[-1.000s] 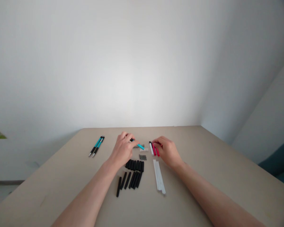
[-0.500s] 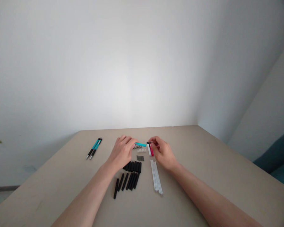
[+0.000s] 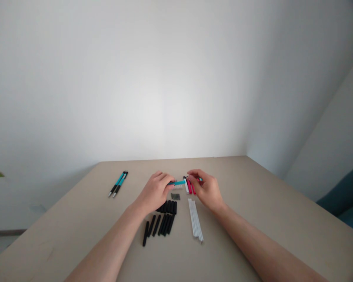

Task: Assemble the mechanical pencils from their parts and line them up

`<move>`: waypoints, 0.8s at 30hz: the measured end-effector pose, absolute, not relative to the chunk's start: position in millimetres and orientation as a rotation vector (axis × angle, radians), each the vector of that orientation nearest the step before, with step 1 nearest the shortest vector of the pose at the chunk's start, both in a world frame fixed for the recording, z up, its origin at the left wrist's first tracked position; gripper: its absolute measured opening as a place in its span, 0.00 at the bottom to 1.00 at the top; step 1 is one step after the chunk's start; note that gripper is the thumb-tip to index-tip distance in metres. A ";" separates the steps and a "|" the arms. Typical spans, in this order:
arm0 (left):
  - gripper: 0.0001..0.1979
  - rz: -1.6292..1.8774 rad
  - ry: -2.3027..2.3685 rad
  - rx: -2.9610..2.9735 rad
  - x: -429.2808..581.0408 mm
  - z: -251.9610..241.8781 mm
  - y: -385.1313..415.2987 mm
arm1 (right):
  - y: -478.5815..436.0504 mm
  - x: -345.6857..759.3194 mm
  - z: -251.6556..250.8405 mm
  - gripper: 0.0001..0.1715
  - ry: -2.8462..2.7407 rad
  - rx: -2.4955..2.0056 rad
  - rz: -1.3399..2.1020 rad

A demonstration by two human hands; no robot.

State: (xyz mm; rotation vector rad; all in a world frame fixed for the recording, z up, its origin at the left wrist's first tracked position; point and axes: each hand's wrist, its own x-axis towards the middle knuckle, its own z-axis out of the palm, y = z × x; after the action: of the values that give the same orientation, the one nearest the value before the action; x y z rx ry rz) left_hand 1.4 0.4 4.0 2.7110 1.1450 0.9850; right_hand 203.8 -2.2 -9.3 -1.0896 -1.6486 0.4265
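Observation:
My left hand [image 3: 155, 192] is closed on a teal pen barrel [image 3: 178, 183], which points right just above the beige table [image 3: 253, 203]. My right hand [image 3: 206, 188] is curled with its fingertips pinched near the barrel's right end; whatever it may hold is too small to make out. Beside its fingers lie a white barrel [image 3: 186, 186] and red barrels [image 3: 190, 187]. Small springs [image 3: 175, 196] lie under the teal barrel.
Two finished teal and black pens [image 3: 118, 183] lie at the far left. Black grips and black tubes [image 3: 163, 217] lie in rows near my left wrist. White refills [image 3: 195, 223] lie beside my right wrist. A white wall stands behind the table.
My left hand has turned the teal barrel level and carried it right. My right hand left the red barrels, rose slightly and closed in on the barrel's end.

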 end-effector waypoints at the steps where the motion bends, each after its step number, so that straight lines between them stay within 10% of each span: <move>1: 0.05 0.988 1.128 2.720 1.6 3.7 0.9 | -3.1 203.3 -8.9 0.09 -1.640 -1.067 0.436; 16: 0.06 1.013 1.042 2.608 4.8 2.0 -3.0 | -11.2 199.5 -7.1 0.10 -1.646 -0.904 0.520; 24: 0.26 0.971 0.882 2.620 8.2 6.1 -9.5 | -11.9 197.8 -6.8 0.10 -1.690 -0.887 0.548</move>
State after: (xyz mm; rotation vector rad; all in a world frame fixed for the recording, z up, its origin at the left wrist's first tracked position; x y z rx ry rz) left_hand 8.2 -9.5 6.1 2.6196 0.8817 0.9706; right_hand 197.8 -11.9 -6.8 -0.8871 -1.6902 0.5484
